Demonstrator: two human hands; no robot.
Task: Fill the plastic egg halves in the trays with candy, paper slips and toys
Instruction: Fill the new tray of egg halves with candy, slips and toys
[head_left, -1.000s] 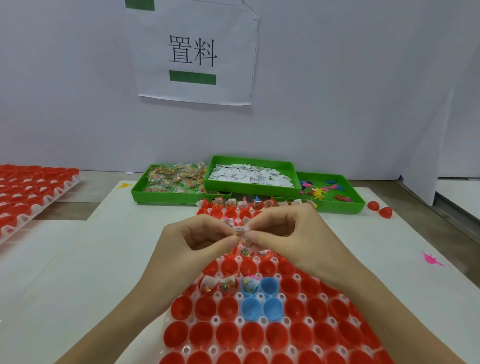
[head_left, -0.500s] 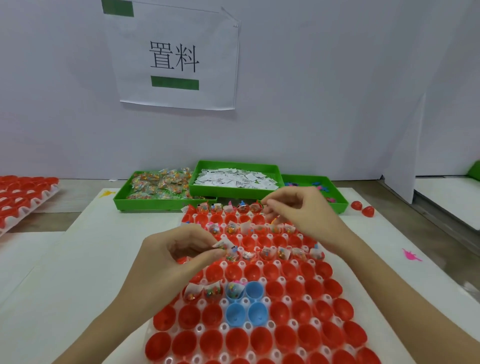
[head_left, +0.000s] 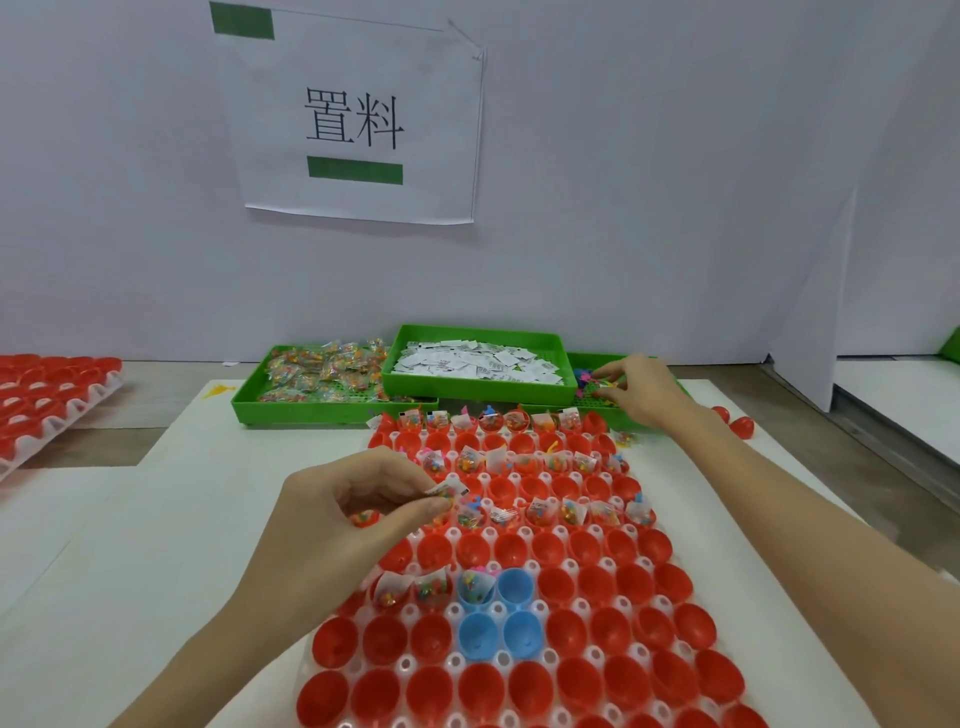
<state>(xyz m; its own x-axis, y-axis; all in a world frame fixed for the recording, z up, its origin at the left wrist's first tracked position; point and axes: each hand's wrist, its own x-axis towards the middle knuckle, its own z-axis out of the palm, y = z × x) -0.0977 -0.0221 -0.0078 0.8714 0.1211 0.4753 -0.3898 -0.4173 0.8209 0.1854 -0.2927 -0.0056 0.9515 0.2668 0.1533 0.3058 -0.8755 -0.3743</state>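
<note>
While the left hand (head_left: 343, 514) hovers over the near-left part of the egg tray (head_left: 524, 670), its thumb and forefinger are pinched on a small paper slip (head_left: 451, 488) with a candy packet tucked behind it, the other fingers curled in. The right hand (head_left: 641, 387) is stretched far forward into the right green bin (head_left: 584, 410), fingertips closing down among the little coloured toys (head_left: 587, 375); I cannot tell whether it has hold of one. The tray is a clear sheet packed with red egg halves (head_left: 571, 582), plus four blue halves (head_left: 514, 587) near the middle. Several rows at the far end and a few cups on the left of the blue group already hold candy and slips, while most of the near rows are bare. Behind the tray sit three green bins side by side: the left bin (head_left: 249, 410) with wrapped candy (head_left: 322, 371), the raised middle bin (head_left: 467, 389) with white slips (head_left: 478, 361), then the toy one. Two loose red halves (head_left: 740, 427) lie on the white table (head_left: 171, 519) just right of the bins. A second tray of red halves (head_left: 47, 395) rests at the far left, and a paper sign (head_left: 358, 119) hangs on the wall
</note>
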